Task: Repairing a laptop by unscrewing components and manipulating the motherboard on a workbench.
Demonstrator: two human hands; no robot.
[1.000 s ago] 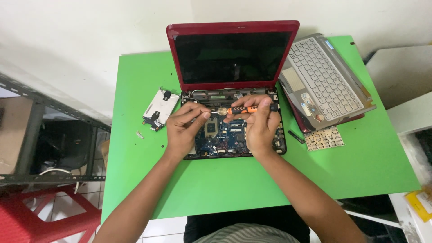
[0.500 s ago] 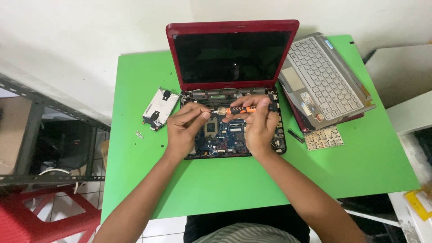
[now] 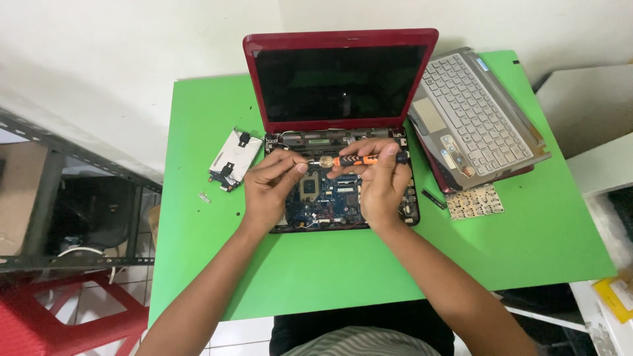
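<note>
Leftmost, a silver hard drive (image 3: pixel 232 160) is lying on the green table (image 3: pixel 198 264) toward its left edge, a small loose part (image 3: pixel 205 197) just below it. Left hand (image 3: pixel 271 188) is resting over the exposed motherboard (image 3: pixel 330 198) of the red laptop (image 3: pixel 339 86), fingers pinching narrowly at the tip of an orange-and-black screwdriver (image 3: pixel 359 159). Right hand (image 3: pixel 382 184) is gripping the screwdriver handle (held roughly level, above the board's rear edge). Near the right edge, a removed grey keyboard panel (image 3: pixel 478 115) is leaning on dark covers, a small keypad sheet (image 3: pixel 476 201) lying just beside.
</note>
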